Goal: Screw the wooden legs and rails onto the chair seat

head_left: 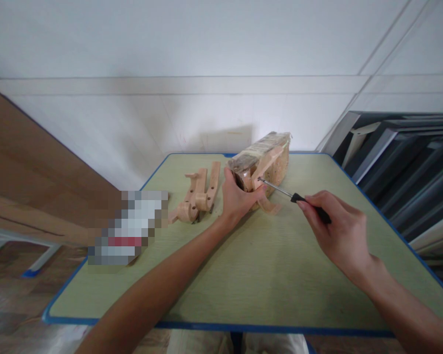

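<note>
My right hand [337,236] is closed around the black handle of a screwdriver [280,190]. The metal shaft points left, and its tip meets a dark spot on a light wooden piece [268,166] with a long flat arm. That piece lies against the side of a rough tan block [282,156], whose top looks covered in clear wrap or tape. Gripping the block's near end, my left hand [239,194] has its thumb below the wooden piece; most of its fingers are hidden. A strip of tan material [271,206] sticks out under the thumb.
Several similar wooden pieces with holes [197,194] lie left of the block. A pixelated flat object [133,228] is at the left edge of the green table [243,280]. A wall stands behind; dark panels [402,152] lean at right, and a brown board [40,172] stands left.
</note>
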The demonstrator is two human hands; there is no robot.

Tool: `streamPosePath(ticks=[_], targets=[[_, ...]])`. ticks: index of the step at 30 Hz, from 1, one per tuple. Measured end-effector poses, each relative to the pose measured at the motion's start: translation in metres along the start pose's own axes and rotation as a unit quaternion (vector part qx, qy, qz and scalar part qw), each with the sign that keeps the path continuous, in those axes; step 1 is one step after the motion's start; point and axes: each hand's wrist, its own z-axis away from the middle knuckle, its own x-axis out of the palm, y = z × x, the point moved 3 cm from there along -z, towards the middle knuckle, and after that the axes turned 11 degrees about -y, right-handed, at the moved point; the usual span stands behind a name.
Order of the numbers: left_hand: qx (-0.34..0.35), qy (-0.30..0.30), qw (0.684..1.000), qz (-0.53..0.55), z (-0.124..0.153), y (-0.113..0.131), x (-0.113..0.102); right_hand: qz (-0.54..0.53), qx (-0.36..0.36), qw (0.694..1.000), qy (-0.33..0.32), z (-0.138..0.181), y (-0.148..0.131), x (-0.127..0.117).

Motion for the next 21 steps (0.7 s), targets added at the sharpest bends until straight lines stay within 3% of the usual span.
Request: streamPosePath(ticks=[7, 13, 21], targets=[[0.004, 0.003, 1.000, -0.019, 0.000, 0.000, 0.000, 0.012, 0.017, 1.000, 0.008, -0.003, -0.003, -0.005], [-0.014, -0.003, 0.999, -0.033, 0.001, 0.001, 0.000, 0.019, 0.016, 0.999, -0.031, -0.006, -0.005, -0.010], [0.012, 0.006, 0.999, -0.037, -0.001, 0.004, -0.002, -0.034, 0.003, 0.998, -0.051, -0.007, -0.006, -0.010]])
